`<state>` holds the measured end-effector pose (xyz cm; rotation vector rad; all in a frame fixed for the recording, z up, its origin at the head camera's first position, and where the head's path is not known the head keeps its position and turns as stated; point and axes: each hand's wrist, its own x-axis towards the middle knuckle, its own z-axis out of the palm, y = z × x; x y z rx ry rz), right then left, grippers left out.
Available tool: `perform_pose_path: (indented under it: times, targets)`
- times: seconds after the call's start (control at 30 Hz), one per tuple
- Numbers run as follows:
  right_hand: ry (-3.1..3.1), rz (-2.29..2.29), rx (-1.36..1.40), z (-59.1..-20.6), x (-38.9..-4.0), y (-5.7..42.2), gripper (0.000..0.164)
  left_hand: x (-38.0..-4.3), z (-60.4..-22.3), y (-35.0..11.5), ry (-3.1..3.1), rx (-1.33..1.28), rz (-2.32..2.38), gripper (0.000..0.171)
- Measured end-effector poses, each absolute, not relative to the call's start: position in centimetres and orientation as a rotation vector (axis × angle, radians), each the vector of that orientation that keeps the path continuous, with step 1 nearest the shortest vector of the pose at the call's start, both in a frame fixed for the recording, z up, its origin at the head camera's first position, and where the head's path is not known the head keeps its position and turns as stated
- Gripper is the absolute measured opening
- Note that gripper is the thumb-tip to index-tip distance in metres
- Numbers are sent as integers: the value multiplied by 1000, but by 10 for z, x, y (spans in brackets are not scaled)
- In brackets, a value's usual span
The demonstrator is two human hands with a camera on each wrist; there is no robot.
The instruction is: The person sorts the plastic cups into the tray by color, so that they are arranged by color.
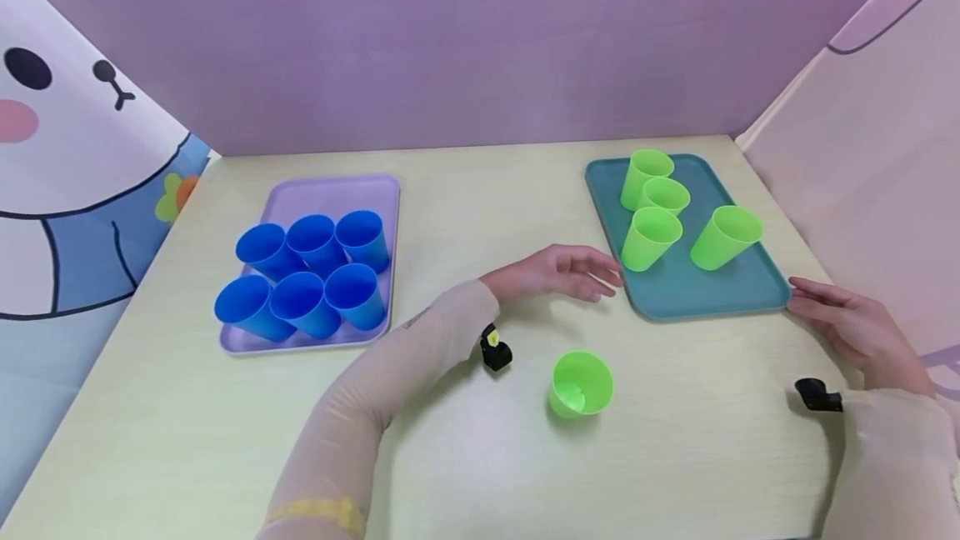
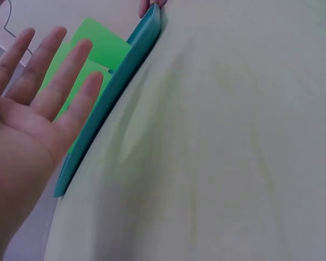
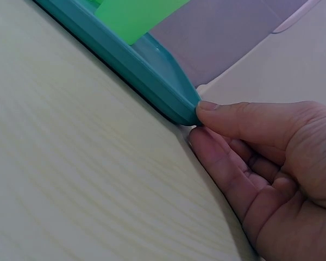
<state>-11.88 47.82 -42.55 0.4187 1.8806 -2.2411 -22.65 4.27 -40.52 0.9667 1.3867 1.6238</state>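
A teal tray (image 1: 712,298) lies at the right of the table, with several green cups (image 1: 726,237) standing upright on it. My right hand (image 1: 858,327) is at the tray's near right corner. In the right wrist view its thumb (image 3: 228,117) meets the rim and the index finger sits just below, pinching the corner. My left hand (image 1: 558,272) hovers beside the tray's left edge, palm toward the tray, fingers (image 2: 68,81) spread and holding nothing. One more green cup (image 1: 581,386) stands upright on the table in front of the tray.
On the left of the table is a lilac tray (image 1: 333,190) carrying several upright blue cups (image 1: 352,294). A purple panel (image 1: 480,48) closes off the back, and printed cloths (image 1: 67,148) hang at both sides. Black wrist cameras (image 1: 495,350) stick out from both sleeves.
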Motion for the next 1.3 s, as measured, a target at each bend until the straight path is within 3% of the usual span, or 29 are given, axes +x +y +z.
perform_pose_path:
  times: [0.4, 0.87, 1.3]
  targets:
    - [1872, -2253, 427, -427, -118, 479, 37, -208, -411, 30, 1203, 1037, 1373, 54]
    - [1854, -2261, 441, -426, -118, 478, 37, -201, -413, 25, 1029, 1128, 1161, 80]
    - [1865, -2255, 449, -426, -119, 478, 37, -196, -408, 25, 1109, 1138, 1091, 75]
